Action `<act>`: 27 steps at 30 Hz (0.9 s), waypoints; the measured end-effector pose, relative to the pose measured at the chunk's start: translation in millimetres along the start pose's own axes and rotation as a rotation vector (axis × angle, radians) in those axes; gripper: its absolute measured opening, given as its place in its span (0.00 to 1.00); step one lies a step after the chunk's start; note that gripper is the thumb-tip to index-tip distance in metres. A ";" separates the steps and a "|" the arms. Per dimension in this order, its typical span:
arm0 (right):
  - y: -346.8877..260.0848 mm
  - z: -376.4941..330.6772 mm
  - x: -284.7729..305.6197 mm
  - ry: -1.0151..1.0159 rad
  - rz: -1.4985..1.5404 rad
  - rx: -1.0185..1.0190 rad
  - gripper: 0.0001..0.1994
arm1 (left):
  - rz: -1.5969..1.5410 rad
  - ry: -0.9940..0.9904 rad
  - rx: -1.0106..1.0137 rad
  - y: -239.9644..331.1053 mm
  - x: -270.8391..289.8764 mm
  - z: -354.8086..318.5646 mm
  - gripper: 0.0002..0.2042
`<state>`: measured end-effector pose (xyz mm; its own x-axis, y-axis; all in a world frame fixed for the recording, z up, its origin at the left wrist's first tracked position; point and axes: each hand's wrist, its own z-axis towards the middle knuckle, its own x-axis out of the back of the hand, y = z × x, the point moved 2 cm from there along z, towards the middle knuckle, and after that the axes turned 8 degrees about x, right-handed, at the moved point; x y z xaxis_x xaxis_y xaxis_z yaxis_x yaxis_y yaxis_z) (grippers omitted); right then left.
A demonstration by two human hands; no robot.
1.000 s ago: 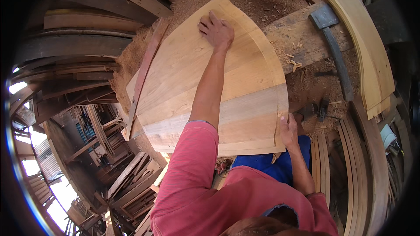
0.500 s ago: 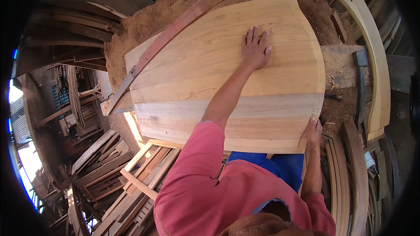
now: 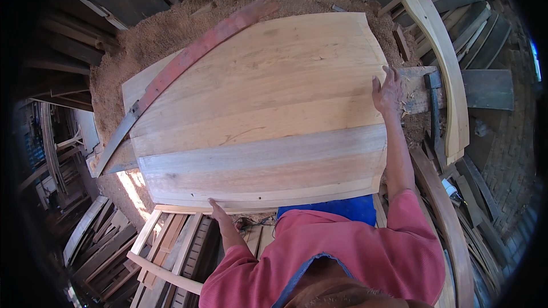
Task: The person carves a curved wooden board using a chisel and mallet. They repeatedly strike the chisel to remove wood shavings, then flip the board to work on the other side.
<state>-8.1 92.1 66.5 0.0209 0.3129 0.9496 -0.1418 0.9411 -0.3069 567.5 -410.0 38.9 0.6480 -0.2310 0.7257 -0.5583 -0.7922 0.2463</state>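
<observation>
A large wooden panel (image 3: pixel 268 102) of joined pale boards, with curved edges, lies flat before me. My right hand (image 3: pixel 389 92) is at its right edge, thumb on the top face and fingers bent over the rim. At the near left edge, my left hand (image 3: pixel 220 212) has its thumb on the rim; its other fingers are hidden below the panel. Across the panel's far left corner lies a long narrow strip (image 3: pixel 194 52), red along most of its length and grey toward its near end.
Sawdust (image 3: pixel 142 37) is heaped around the far side. To the right are a long-handled tool with a dark head (image 3: pixel 434 80) and a curved pale board (image 3: pixel 442 63). Stacked wooden pieces (image 3: pixel 165 245) stand at near left, and a long curved plank (image 3: pixel 442 211) at near right.
My left hand has left the panel's upper face for its near left edge. My right hand has slid from the near right corner farther up the right edge. The view has shifted.
</observation>
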 end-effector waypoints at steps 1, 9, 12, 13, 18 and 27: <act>12.6 17.5 -13.4 0.056 0.023 -0.027 0.29 | -0.238 -0.225 -0.006 -3.8 -3.7 -1.0 0.53; 67.8 -16.5 -42.7 0.003 -0.052 -0.416 0.33 | -0.538 -0.456 -0.012 -2.6 -8.2 76.0 0.32; 50.8 -74.3 -44.9 -0.044 -0.015 -0.611 0.33 | -0.569 -0.467 -0.023 -14.3 9.8 77.1 0.31; 40.4 -91.7 -47.2 -0.039 0.004 -0.638 0.32 | -0.593 -0.463 -0.023 -17.8 20.9 73.8 0.32; 60.0 -146.1 -6.8 -0.166 0.194 -0.812 0.30 | -0.460 -0.499 -0.056 0.4 2.1 67.8 0.40; 98.0 -160.0 15.2 -0.183 0.276 -0.657 0.31 | -0.518 -0.557 -0.096 -12.7 13.9 56.8 0.44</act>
<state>136.7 209.6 40.6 -0.1039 0.5770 0.8101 0.5059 0.7320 -0.4564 613.0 -435.2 9.3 0.9904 -0.1144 0.0782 -0.1385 -0.8305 0.5395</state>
